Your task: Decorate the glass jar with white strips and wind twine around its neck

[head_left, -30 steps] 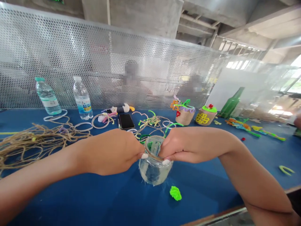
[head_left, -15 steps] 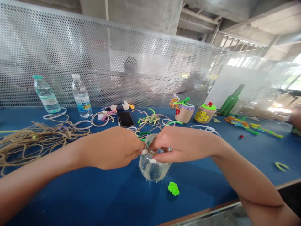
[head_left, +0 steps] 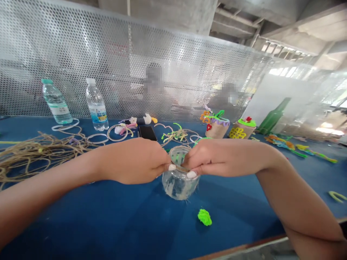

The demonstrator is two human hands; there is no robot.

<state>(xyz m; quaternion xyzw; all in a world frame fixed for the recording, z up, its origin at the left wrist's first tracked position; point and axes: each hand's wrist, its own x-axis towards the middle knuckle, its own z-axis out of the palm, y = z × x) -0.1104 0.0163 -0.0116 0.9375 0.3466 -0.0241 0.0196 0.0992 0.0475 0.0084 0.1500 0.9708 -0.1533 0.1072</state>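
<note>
A clear glass jar stands on the blue table between my hands, with pale fibrous patches on its wall. A thin brown strand of twine crosses the near side of its rim. My left hand is closed at the rim's left side, thumb and fingers pinching the strand. On the right, my right hand pinches it too, thumb outside the jar and fingers curled over the opening. My fingertips are partly hidden. A bright green fuzzy ball lies in front of the jar.
Loose twine is heaped at the left, below two water bottles. Behind my hands lie a phone and several pipe-cleaner pieces. Two decorated pots and a green bottle stand back right. A perforated screen borders the table.
My right thumb has shifted right along the jar's rim, and the brown strand now shows stretched between my hands. The view has tilted slightly; the jar sits a little higher in it.
</note>
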